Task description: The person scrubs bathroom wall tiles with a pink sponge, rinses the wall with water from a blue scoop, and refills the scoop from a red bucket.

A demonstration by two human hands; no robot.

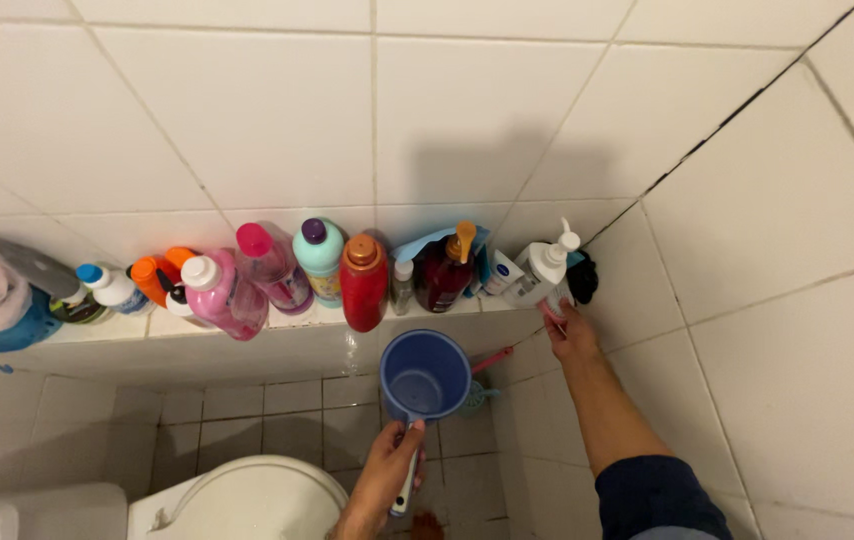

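the left hand [385, 480] is closed round the handle of a light, stiff blue plastic dipper [425, 375], best held there, while the right hand [569, 330] grips something pink beside a likely slippery white pump bottle [545, 270].

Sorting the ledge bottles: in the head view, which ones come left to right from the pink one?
Pink bottle → teal bottle with purple cap → red bottle → dark red pump bottle → white pump bottle.

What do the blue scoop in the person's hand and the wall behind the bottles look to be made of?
The blue scoop looks like moulded plastic: matte, evenly coloured, with a pale handle gripped by the left hand. The wall looks like glazed ceramic tile: glossy white squares with grout lines, some darkened.
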